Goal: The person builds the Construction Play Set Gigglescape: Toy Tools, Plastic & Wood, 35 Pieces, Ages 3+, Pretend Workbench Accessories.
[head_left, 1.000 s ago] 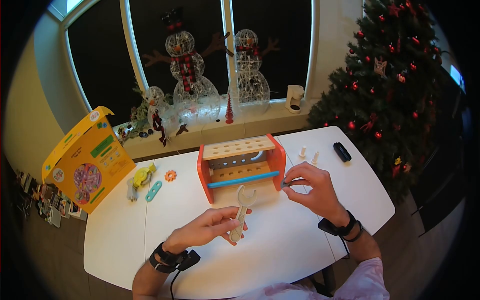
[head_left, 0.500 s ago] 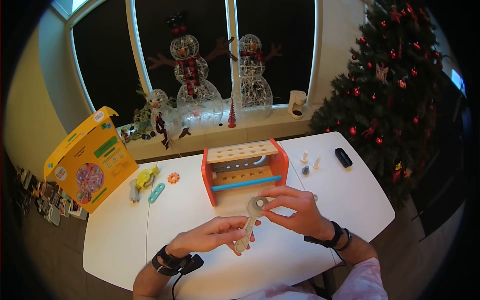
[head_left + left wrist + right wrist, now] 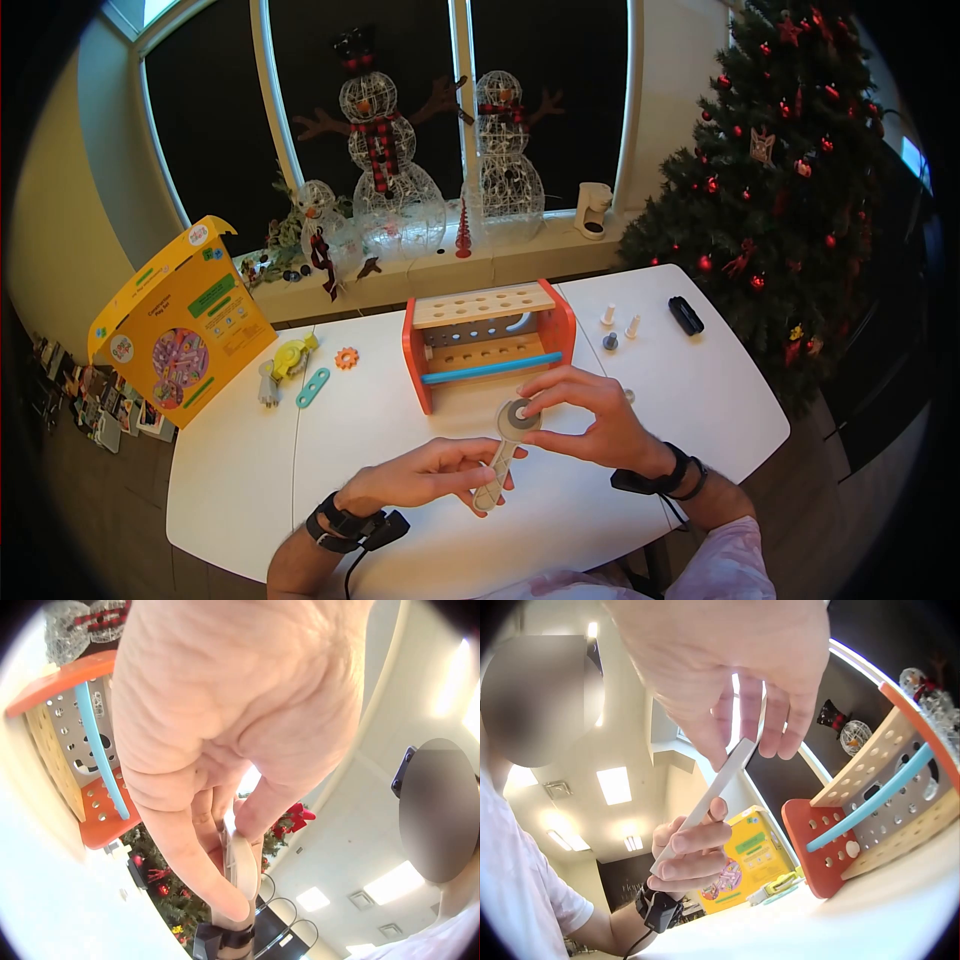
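— Starting at the left of the white table (image 3: 225,480), what's there?

— A yellow box (image 3: 212,345), standing at a slant. Just beside it lie a grey piece (image 3: 268,386) and a yellow-green piece (image 3: 291,357), then a teal strip (image 3: 313,388) with holes and an orange gear (image 3: 346,358)

— And the left hand (image 3: 425,473)?

— Gripping: thumb and fingers pinch the handle of a pale toy wrench (image 3: 491,485). The wrench is raised over the table, near the person's side, and the right wrist view shows it tilted, its head the higher end

— What's beyond it?

— A toy workbench (image 3: 483,306) with red-orange side panels, wooden shelves full of holes, and a blue bar (image 3: 492,368) across the front

— Anything at the wrench's head?

— A dark grey ring (image 3: 508,424) with a pale centre. Whether it sits inside the wrench's mouth or lies against it, I can't tell

— So the right hand (image 3: 592,422) is on that?

— Yes, its thumb and fingers pinch the ring, fingertips close to the wrench

— And farther right?

— Two white pegs (image 3: 633,326) standing near a blue-grey screw (image 3: 610,342), then a black object (image 3: 686,316) near the far edge
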Motion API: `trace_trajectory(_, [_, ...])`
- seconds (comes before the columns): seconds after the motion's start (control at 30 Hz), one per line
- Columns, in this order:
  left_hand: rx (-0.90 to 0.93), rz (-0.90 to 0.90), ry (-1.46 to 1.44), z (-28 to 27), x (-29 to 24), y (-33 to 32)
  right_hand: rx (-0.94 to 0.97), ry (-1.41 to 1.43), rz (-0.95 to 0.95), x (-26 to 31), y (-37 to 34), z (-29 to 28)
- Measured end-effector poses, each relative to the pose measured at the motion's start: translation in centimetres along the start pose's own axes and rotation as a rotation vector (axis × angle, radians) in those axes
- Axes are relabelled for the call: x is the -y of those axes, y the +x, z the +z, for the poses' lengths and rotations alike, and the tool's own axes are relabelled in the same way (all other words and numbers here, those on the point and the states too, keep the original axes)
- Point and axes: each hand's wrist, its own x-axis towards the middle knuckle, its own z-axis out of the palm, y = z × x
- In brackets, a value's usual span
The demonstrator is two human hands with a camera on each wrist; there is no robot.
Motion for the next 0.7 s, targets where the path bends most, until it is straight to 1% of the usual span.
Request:
trace_trajectory(0.13, [-0.009,-0.002,-0.016,0.3,-0.3,0.1,-0.072,-0.043,-0.032,0.6,0.4,-1.0])
trace_trajectory(0.2, [-0.016,-0.008,-0.013,0.3,-0.4,0.1,-0.188,-0.164,-0.023,0.4,0.6,-2.4])
trace_trajectory(0.23, [-0.024,-0.011,-0.007,0.2,-0.4,0.1,-0.256,-0.174,-0.055,-0.3,0.8,-3.0])
trace_trajectory(0.27, [-0.031,-0.014,0.0,0.2,-0.4,0.1,-0.303,-0.121,-0.039,-1.7,0.7,-3.7])
trace_trajectory(0.33, [-0.045,-0.016,-0.004,0.1,-0.3,0.0,-0.422,0.015,0.142,-3.0,1.0,-4.9])
trace_trajectory(0.37, [-0.059,-0.018,-0.008,0.1,-0.3,0.0,-0.422,0.012,0.142,-4.3,0.9,-5.6])
trace_trajectory(0.43, [-0.065,-0.017,-0.008,0.1,-0.3,0.1,-0.457,-0.018,0.304,-7.9,0.4,-7.3])
trace_trajectory(0.47, [-0.074,-0.019,-0.007,0.1,-0.3,0.1,-0.455,-0.019,0.303,-9.2,0.1,-8.0])
trace_trajectory(0.57, [-0.089,-0.023,-0.029,-0.1,0.0,0.2,-0.268,-0.297,0.521,-14.1,-1.3,-9.5])
trace_trajectory(0.6, [-0.091,-0.023,-0.031,0.0,-0.1,0.2,-0.265,-0.296,0.521,-16.1,-2.1,-9.6])
trace_trajectory(0.67, [-0.097,-0.014,-0.018,0.0,-0.2,0.3,-0.147,-0.537,0.517,-19.0,-3.8,-9.3])
trace_trajectory(0.7, [-0.099,-0.015,-0.019,-0.1,-0.3,0.4,-0.127,-0.563,0.524,-20.0,-4.6,-9.1])
